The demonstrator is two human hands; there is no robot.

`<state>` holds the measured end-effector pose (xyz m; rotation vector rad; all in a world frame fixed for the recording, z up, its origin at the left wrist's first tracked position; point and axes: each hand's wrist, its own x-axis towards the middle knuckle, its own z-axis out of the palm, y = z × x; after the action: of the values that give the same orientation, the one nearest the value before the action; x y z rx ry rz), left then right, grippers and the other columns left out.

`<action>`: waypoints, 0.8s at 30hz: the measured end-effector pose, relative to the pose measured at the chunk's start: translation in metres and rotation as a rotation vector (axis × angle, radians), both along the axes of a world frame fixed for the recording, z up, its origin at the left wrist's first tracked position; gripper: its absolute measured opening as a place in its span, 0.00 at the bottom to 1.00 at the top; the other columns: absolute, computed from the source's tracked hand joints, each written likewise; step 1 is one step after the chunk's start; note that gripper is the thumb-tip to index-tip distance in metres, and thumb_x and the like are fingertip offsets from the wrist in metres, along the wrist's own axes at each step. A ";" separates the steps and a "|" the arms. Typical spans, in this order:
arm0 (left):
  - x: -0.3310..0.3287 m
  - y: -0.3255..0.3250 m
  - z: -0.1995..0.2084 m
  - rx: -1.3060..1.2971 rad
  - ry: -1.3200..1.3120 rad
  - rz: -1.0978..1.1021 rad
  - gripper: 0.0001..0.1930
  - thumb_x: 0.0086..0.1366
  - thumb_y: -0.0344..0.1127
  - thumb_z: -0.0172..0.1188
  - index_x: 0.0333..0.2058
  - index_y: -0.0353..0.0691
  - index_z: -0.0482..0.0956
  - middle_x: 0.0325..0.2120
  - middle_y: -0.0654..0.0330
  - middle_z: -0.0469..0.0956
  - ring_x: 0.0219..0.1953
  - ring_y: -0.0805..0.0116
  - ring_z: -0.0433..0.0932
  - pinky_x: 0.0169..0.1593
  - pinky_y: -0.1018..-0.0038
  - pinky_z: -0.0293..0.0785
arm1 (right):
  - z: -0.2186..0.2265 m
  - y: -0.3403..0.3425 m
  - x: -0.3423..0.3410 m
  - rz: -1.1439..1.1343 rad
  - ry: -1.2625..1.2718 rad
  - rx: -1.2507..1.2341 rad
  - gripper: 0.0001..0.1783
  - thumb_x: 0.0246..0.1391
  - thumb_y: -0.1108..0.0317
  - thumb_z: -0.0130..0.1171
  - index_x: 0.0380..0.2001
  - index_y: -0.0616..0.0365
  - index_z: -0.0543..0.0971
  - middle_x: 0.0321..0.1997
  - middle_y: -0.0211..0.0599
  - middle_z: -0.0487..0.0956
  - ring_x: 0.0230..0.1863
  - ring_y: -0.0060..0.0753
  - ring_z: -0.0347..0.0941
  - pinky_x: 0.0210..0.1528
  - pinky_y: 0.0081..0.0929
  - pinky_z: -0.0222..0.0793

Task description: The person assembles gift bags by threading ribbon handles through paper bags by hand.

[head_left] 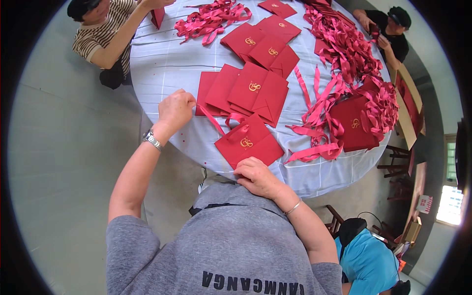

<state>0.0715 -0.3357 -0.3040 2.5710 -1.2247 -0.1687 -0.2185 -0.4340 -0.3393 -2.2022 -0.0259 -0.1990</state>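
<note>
Close to the table's front edge lies a small flat red paper bag (250, 142) with a gold emblem. Its lower edge is under the curled fingers of my right hand (260, 178), which grips it. A pinkish-red ribbon (211, 118) runs from the bag up to the left. My left hand (176, 110) is raised above the table on that side, its fingertips pinched on the ribbon's end. Just beyond is an overlapping group of flat red bags (253, 91). My fingers partly hide the bag's lower corner.
A big tangled heap of red ribbons (344, 49) covers the table's right side, partly over another red bag (351, 123). More ribbons (214, 19) and bags (263, 39) lie farther back. People sit at far left and far right; a person in blue (368, 260) is behind me.
</note>
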 end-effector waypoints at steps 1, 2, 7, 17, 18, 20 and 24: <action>-0.001 -0.001 -0.002 0.000 -0.003 -0.001 0.05 0.59 0.35 0.58 0.30 0.47 0.83 0.34 0.60 0.79 0.36 0.55 0.79 0.38 0.61 0.75 | 0.000 0.000 0.000 0.015 -0.009 0.000 0.13 0.42 0.75 0.64 0.34 0.60 0.77 0.39 0.37 0.77 0.44 0.42 0.72 0.47 0.36 0.68; -0.001 -0.003 -0.010 -0.073 0.023 0.074 0.06 0.59 0.36 0.58 0.31 0.46 0.83 0.33 0.60 0.79 0.36 0.56 0.79 0.38 0.61 0.75 | 0.001 0.001 0.000 0.014 -0.011 0.000 0.13 0.42 0.75 0.64 0.34 0.60 0.77 0.39 0.37 0.77 0.44 0.42 0.72 0.47 0.36 0.68; -0.005 -0.010 -0.025 -0.262 0.276 0.266 0.07 0.57 0.35 0.60 0.35 0.45 0.83 0.33 0.58 0.78 0.36 0.57 0.79 0.39 0.62 0.75 | 0.002 0.000 0.000 0.010 -0.010 0.047 0.12 0.42 0.74 0.64 0.34 0.59 0.78 0.39 0.37 0.77 0.44 0.42 0.72 0.47 0.36 0.68; -0.044 -0.039 -0.030 -0.245 -0.172 -0.315 0.10 0.53 0.28 0.61 0.36 0.43 0.80 0.31 0.56 0.75 0.35 0.56 0.77 0.37 0.62 0.75 | -0.001 0.002 -0.001 -0.012 -0.036 0.088 0.11 0.42 0.72 0.63 0.33 0.61 0.78 0.38 0.37 0.77 0.44 0.41 0.72 0.48 0.36 0.68; -0.039 -0.042 -0.029 -0.221 -0.196 -0.231 0.09 0.53 0.28 0.61 0.35 0.42 0.79 0.30 0.56 0.75 0.36 0.56 0.77 0.37 0.62 0.75 | -0.001 0.002 -0.001 -0.008 -0.036 0.092 0.11 0.42 0.72 0.63 0.33 0.61 0.78 0.38 0.37 0.77 0.44 0.41 0.72 0.48 0.36 0.68; -0.021 -0.039 -0.024 -0.219 -0.171 -0.138 0.09 0.53 0.28 0.60 0.35 0.42 0.79 0.29 0.56 0.75 0.36 0.55 0.77 0.38 0.62 0.75 | -0.001 0.003 -0.002 -0.006 -0.038 0.098 0.11 0.42 0.72 0.62 0.33 0.61 0.78 0.38 0.37 0.77 0.44 0.41 0.72 0.48 0.36 0.69; -0.023 -0.038 -0.010 -0.397 -0.013 -0.423 0.09 0.54 0.28 0.59 0.36 0.41 0.78 0.30 0.57 0.76 0.38 0.54 0.76 0.39 0.62 0.75 | -0.003 0.001 -0.003 -0.015 -0.024 0.109 0.11 0.42 0.73 0.62 0.33 0.61 0.78 0.38 0.37 0.77 0.44 0.41 0.72 0.48 0.36 0.69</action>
<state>0.0482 -0.3733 -0.3144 1.9617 -1.6088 0.0075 -0.2220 -0.4328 -0.3420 -2.0924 -0.0116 -0.2299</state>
